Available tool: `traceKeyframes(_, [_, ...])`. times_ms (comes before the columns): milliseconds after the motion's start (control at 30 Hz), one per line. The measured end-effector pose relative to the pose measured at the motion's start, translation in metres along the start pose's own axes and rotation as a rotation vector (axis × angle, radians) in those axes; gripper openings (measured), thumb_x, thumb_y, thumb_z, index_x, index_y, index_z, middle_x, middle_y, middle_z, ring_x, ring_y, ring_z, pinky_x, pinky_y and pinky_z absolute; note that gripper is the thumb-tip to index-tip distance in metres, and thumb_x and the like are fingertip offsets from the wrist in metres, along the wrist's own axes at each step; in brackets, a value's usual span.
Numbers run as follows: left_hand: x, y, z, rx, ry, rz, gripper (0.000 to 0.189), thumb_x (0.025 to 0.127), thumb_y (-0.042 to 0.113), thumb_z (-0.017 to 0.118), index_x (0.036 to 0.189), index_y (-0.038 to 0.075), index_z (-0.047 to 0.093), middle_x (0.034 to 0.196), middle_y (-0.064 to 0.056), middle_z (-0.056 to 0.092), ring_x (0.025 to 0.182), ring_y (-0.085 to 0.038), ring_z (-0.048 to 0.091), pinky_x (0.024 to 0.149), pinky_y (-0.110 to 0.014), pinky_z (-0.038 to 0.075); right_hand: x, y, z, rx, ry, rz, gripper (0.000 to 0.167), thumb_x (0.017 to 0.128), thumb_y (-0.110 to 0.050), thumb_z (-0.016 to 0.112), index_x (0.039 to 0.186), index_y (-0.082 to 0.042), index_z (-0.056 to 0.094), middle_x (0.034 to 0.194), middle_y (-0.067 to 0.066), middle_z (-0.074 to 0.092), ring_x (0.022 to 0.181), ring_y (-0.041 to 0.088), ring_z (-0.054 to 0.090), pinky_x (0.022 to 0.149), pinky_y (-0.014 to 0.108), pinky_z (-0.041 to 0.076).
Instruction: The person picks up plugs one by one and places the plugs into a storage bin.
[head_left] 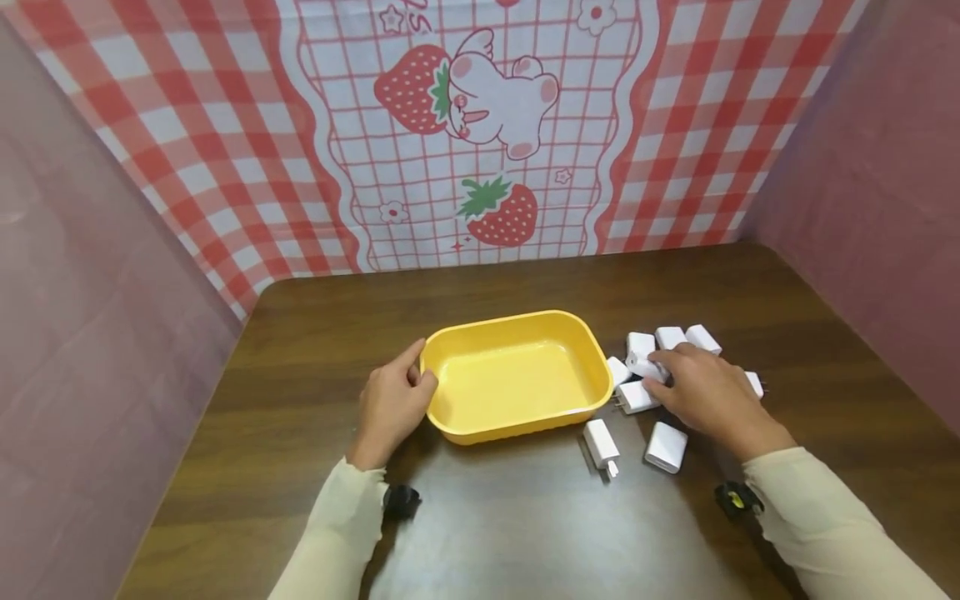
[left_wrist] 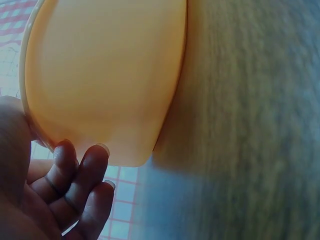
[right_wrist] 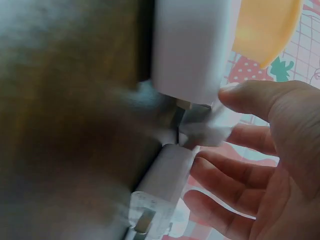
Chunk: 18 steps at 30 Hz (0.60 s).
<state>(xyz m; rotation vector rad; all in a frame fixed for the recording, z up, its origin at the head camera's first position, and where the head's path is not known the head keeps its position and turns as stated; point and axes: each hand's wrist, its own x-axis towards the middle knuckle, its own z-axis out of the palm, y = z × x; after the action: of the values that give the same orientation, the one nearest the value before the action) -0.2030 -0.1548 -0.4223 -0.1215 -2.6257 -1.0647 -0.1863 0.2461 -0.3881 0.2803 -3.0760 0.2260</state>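
Note:
A yellow plastic tray sits mid-table, its inside bare. At its left end my left hand holds the rim, and in the left wrist view curled fingers lie against the outer wall. To the tray's right is a cluster of white plug chargers, some with metal prongs showing. My right hand reaches in among them and pinches one white charger between thumb and index finger. In the right wrist view that charger is partly hidden by another charger close to the camera.
Nearer the front edge lie two loose chargers, one narrow and one squarish. Another charger shows right of my right hand. A checked strawberry cloth hangs behind the wooden table, with pink walls at both sides.

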Motion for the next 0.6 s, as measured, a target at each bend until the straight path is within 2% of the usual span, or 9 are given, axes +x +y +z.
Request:
traceKeyframes(133, [0.001, 0.000, -0.001, -0.002, -0.008, -0.009, 0.048, 0.088, 0.023, 0.061, 0.135, 0.014, 0.065, 0.067, 0.007, 0.054, 0.056, -0.015, 0.048, 0.054, -0.034, 0.038, 0.008, -0.002, -0.002, 0.019, -0.060, 0.002, 0.046, 0.090, -0.031, 0.073, 0.124, -0.001, 0.067, 0.107, 0.018, 0.066, 0.089, 0.032, 0.061, 0.072, 0.058, 0.054])
traceKeyframes(233, [0.002, 0.000, 0.000, -0.020, -0.003, -0.021, 0.046, 0.090, 0.023, 0.063, 0.134, 0.013, 0.066, 0.068, 0.007, 0.055, 0.057, -0.015, 0.049, 0.054, -0.033, 0.038, 0.011, 0.000, -0.002, 0.038, -0.093, -0.001, 0.049, 0.090, -0.030, 0.073, 0.129, -0.002, 0.065, 0.109, 0.017, 0.067, 0.091, 0.030, 0.060, 0.074, 0.057, 0.055])
traceKeyframes(433, [0.004, 0.000, 0.006, -0.140, 0.011, -0.062, 0.041, 0.092, 0.024, 0.068, 0.131, 0.009, 0.068, 0.072, 0.002, 0.059, 0.061, -0.015, 0.052, 0.057, -0.031, 0.042, 0.015, 0.006, -0.005, 0.086, -0.151, 0.011, 0.054, 0.089, -0.024, 0.072, 0.136, 0.000, 0.059, 0.102, 0.012, 0.067, 0.083, 0.026, 0.055, 0.067, 0.046, 0.057])
traceKeyframes(500, [0.003, 0.000, 0.006, -0.173, 0.011, -0.082, 0.041, 0.093, 0.024, 0.067, 0.132, 0.010, 0.067, 0.073, 0.001, 0.060, 0.062, -0.015, 0.052, 0.057, -0.031, 0.042, 0.018, 0.007, -0.005, 0.094, -0.147, 0.005, 0.054, 0.089, -0.023, 0.072, 0.135, 0.002, 0.060, 0.100, 0.011, 0.067, 0.082, 0.026, 0.055, 0.070, 0.047, 0.057])
traceKeyframes(600, [0.001, 0.000, 0.004, -0.170, -0.020, -0.113, 0.048, 0.091, 0.024, 0.064, 0.138, 0.014, 0.063, 0.075, 0.002, 0.058, 0.063, -0.015, 0.051, 0.057, -0.031, 0.040, 0.022, 0.006, -0.002, 0.103, -0.129, -0.004, 0.054, 0.087, -0.024, 0.073, 0.133, 0.002, 0.060, 0.104, 0.014, 0.067, 0.085, 0.027, 0.056, 0.078, 0.054, 0.056])
